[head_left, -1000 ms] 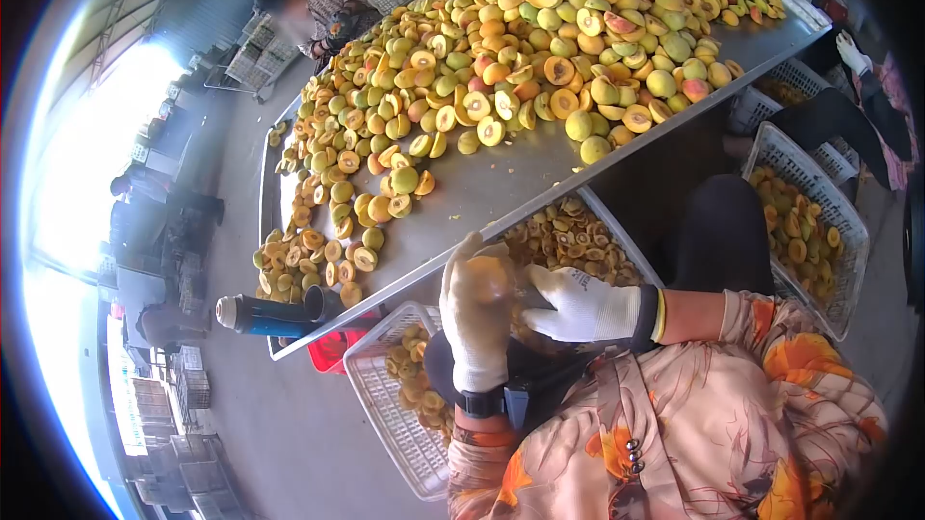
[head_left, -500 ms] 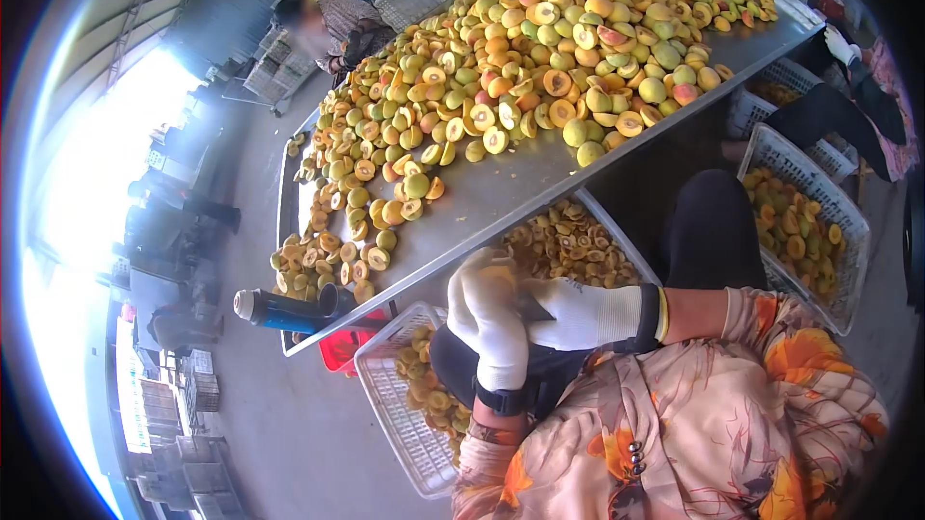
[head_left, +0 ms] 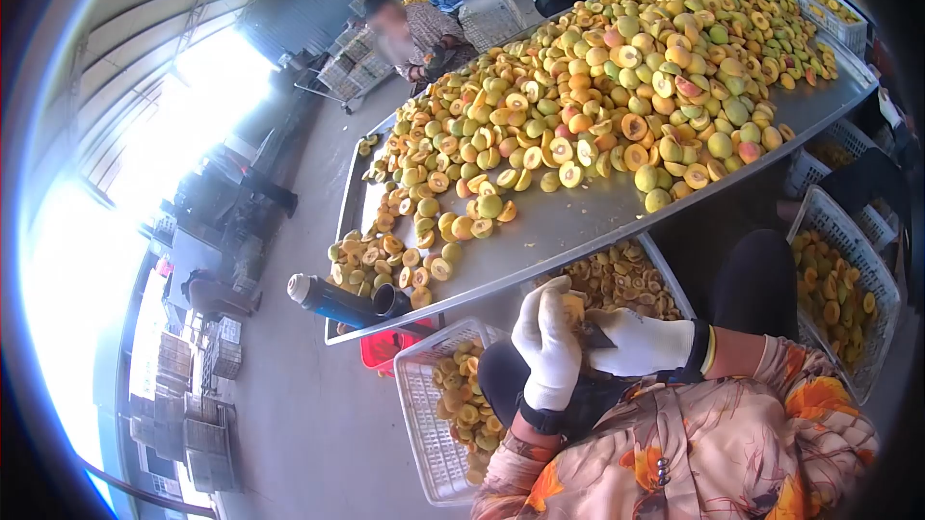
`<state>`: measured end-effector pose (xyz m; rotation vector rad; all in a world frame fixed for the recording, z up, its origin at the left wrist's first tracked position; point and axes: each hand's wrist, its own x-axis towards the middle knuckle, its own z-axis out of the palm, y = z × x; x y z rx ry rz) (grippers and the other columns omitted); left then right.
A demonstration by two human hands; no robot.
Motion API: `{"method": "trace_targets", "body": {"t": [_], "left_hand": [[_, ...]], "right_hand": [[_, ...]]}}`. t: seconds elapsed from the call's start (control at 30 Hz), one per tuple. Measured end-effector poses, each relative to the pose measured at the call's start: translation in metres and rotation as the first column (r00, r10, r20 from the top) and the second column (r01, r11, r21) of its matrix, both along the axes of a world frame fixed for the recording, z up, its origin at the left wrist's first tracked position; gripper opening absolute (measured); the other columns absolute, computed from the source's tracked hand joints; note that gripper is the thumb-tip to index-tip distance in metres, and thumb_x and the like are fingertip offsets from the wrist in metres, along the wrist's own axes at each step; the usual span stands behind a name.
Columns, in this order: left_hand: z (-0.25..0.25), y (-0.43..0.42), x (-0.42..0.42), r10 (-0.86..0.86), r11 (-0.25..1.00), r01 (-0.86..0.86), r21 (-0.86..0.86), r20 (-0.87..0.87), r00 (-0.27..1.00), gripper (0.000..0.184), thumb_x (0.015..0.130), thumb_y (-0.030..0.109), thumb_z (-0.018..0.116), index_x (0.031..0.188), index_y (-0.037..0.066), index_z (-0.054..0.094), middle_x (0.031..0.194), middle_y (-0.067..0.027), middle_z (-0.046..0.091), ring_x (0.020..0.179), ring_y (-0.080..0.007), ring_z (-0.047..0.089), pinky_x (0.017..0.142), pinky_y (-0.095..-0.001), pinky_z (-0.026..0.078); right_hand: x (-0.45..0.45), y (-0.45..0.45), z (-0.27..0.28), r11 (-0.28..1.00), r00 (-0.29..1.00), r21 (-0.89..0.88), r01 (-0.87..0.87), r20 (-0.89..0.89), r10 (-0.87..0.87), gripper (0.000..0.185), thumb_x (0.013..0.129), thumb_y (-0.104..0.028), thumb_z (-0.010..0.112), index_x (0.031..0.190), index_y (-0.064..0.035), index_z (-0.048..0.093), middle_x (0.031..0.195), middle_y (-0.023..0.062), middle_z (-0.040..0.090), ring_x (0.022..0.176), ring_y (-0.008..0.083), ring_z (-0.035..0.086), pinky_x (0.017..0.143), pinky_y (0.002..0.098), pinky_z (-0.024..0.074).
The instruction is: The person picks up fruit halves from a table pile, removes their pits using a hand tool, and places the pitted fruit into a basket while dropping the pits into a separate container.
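My left hand (head_left: 549,345), in a white glove with a dark wristband, is closed around a peach half (head_left: 574,306), mostly hidden by the fingers. Against it, from the right, comes my right hand (head_left: 641,342), also white-gloved. Its fingers are closed on a small dark flat tool (head_left: 597,335) with a pointed corner, whose full shape I cannot make out. Both hands are above my lap, in front of a metal table (head_left: 540,221). A big heap of halved yellow-green peaches (head_left: 578,125) covers much of that table.
Below the table edge is a crate of cut pieces (head_left: 626,274). White crates of peaches stand at my left (head_left: 424,424) and right (head_left: 819,202). A blue flask (head_left: 332,300) and a black cup (head_left: 390,300) sit at the table's left corner. People (head_left: 424,38) work across the table.
The view has swung, so the table and hands appear lower and farther right. My hands stay together in front of my lap, and the peach half now shows more clearly between the left fingers.
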<state>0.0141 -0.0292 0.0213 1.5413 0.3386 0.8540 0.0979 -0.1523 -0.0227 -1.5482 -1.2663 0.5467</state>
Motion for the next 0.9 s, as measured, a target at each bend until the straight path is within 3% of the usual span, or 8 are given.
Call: {"method": "trace_targets", "body": {"t": [0.37, 0.47, 0.57, 0.63, 0.7, 0.8, 0.83, 0.9], "left_hand": [[-0.007, 0.018, 0.014, -0.254, 0.963, 0.25, 0.097, 0.031, 0.967, 0.027, 0.107, 0.017, 0.052, 0.113, -0.004, 0.069, 0.095, -0.009, 0.073, 0.087, -0.0138, 0.068, 0.079, -0.0273, 0.054], [0.001, 0.024, 0.015, -0.347, 0.928, 0.345, 0.141, -0.011, 0.938, 0.033, 0.107, 0.024, 0.052, 0.111, -0.004, 0.069, 0.096, -0.0104, 0.073, 0.085, -0.0153, 0.068, 0.078, -0.0276, 0.054], [0.002, 0.017, 0.02, -0.449, 0.85, 0.472, -0.232, 0.147, 0.881, 0.043, 0.106, 0.035, 0.051, 0.111, -0.004, 0.069, 0.095, -0.0114, 0.073, 0.082, -0.0156, 0.067, 0.077, -0.0279, 0.053], [0.007, 0.015, 0.019, -0.379, 0.802, 0.393, -0.45, 0.126, 0.917, 0.046, 0.105, 0.04, 0.051, 0.11, -0.002, 0.068, 0.092, -0.0106, 0.072, 0.078, -0.0176, 0.067, 0.075, -0.0301, 0.053], [-0.029, 0.043, 0.019, -0.131, 0.99, 0.13, -0.048, -0.034, 0.991, 0.037, 0.104, 0.033, 0.055, 0.11, -0.001, 0.067, 0.091, -0.01, 0.072, 0.079, -0.0186, 0.068, 0.073, -0.0314, 0.054], [-0.039, 0.094, -0.017, 0.225, 0.731, -0.151, 0.666, -0.027, 0.974, 0.016, 0.098, 0.013, 0.067, 0.108, 0.0, 0.068, 0.085, -0.007, 0.07, 0.078, -0.0177, 0.068, 0.067, -0.0296, 0.055], [-0.022, 0.101, -0.035, 0.13, 0.958, -0.168, -0.231, -0.169, 0.977, 0.016, 0.095, 0.008, 0.07, 0.106, -0.003, 0.068, 0.086, -0.0068, 0.071, 0.078, -0.017, 0.068, 0.069, -0.0276, 0.055], [-0.052, 0.156, -0.078, 0.245, 0.962, -0.137, 0.235, -0.532, 0.811, 0.023, 0.094, 0.015, 0.069, 0.109, -0.002, 0.069, 0.095, -0.0116, 0.073, 0.081, -0.0169, 0.068, 0.074, -0.0325, 0.055]], "right_hand": [[0.025, -0.004, 0.019, 0.933, 0.837, -0.032, -0.357, -0.455, 0.305, 0.039, 0.09, -0.008, 0.07, 0.124, -0.0019, 0.053, 0.072, 0.0029, 0.06, 0.057, 0.0128, 0.058, 0.054, 0.0284, 0.0464], [0.03, -0.01, 0.041, 0.852, 0.558, -0.053, -0.521, -0.776, 0.293, 0.021, 0.089, -0.008, 0.069, 0.105, -0.0009, 0.057, 0.061, 0.0015, 0.05, 0.046, 0.0117, 0.047, 0.044, 0.0283, 0.0366], [0.035, -0.009, 0.037, 0.729, 0.086, 0.144, -0.669, -0.959, 0.269, 0.013, 0.089, -0.01, 0.066, 0.089, -0.0003, 0.057, 0.054, -0.0002, 0.04, 0.039, 0.0098, 0.035, 0.039, 0.0278, 0.0276], [0.034, -0.005, 0.046, 0.742, 0.059, 0.217, -0.634, -0.943, 0.327, 0.016, 0.089, -0.011, 0.065, 0.083, 0.0007, 0.056, 0.053, 0.0008, 0.041, 0.039, 0.009, 0.034, 0.038, 0.0265, 0.0271], [0.037, 0.0, 0.034, 0.662, 0.019, 0.289, -0.692, -0.909, 0.417, 0.016, 0.087, -0.01, 0.067, 0.086, 0.0023, 0.058, 0.054, 0.0017, 0.044, 0.04, 0.0094, 0.038, 0.039, 0.0262, 0.0287], [0.055, 0.002, 0.009, 0.736, 0.409, -0.022, -0.677, -0.842, 0.351, 0.026, 0.086, -0.02, 0.071, 0.092, 0.0032, 0.062, 0.062, 0.0064, 0.056, 0.047, 0.0145, 0.053, 0.044, 0.0287, 0.0391], [0.06, 0.003, -0.009, 0.78, 0.685, -0.252, -0.572, -0.67, 0.286, 0.03, 0.086, -0.023, 0.071, 0.096, 0.0041, 0.063, 0.072, 0.0118, 0.061, 0.058, 0.0219, 0.059, 0.053, 0.0338, 0.0441], [0.064, 0.002, -0.044, 0.8, 0.98, -0.565, -0.201, -0.112, 0.167, 0.04, 0.086, -0.03, 0.07, 0.105, 0.0058, 0.064, 0.092, 0.0227, 0.071, 0.08, 0.0367, 0.07, 0.072, 0.044, 0.0542]]}}
